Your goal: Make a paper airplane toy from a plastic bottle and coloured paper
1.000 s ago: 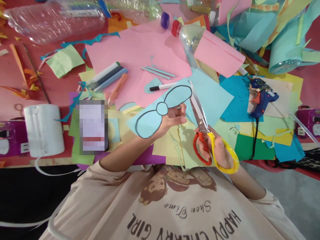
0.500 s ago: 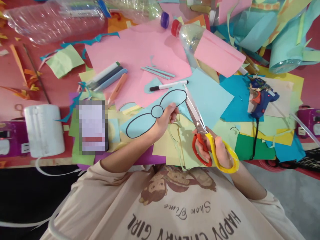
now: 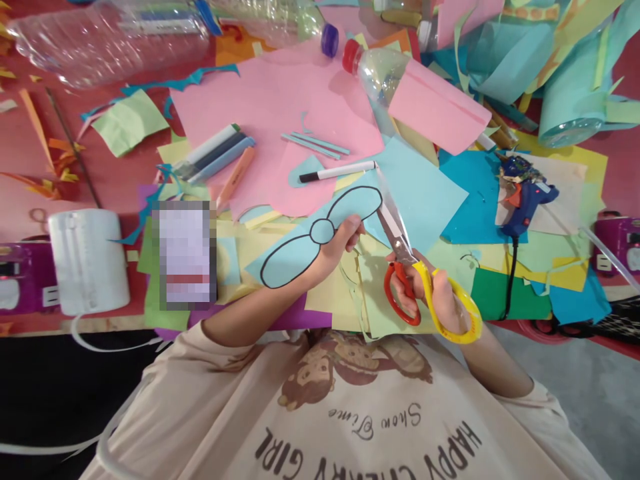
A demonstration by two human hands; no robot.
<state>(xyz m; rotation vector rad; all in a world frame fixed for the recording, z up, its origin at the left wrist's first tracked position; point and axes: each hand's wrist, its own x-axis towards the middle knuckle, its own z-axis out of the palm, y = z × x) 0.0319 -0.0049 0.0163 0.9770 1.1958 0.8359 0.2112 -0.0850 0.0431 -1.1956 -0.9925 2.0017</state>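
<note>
My left hand (image 3: 343,243) pinches a light-blue piece of paper (image 3: 293,259), thumb on top and fingers curled beneath. Drawn on the paper in black is a shape with two long loops joined by a small circle. My right hand (image 3: 443,297) is closed in the handles of a pair of scissors (image 3: 398,244), one handle red and one yellow. The scissors' blades are parted and point away from me, at the right end of the paper by the outlined loop. Just beyond the paper lies a black-and-white marker (image 3: 340,171).
Coloured paper sheets cover the table, among them a pink sheet (image 3: 280,100). A phone (image 3: 185,257) and a white case (image 3: 89,261) lie left. To the right is a blue glue gun (image 3: 530,197) with its cord. Plastic bottles (image 3: 115,40) line the back.
The blue paper and my left hand have shifted slightly right and toward me. The red and yellow handles have spread wider, and the blades stay at the paper's right end.
</note>
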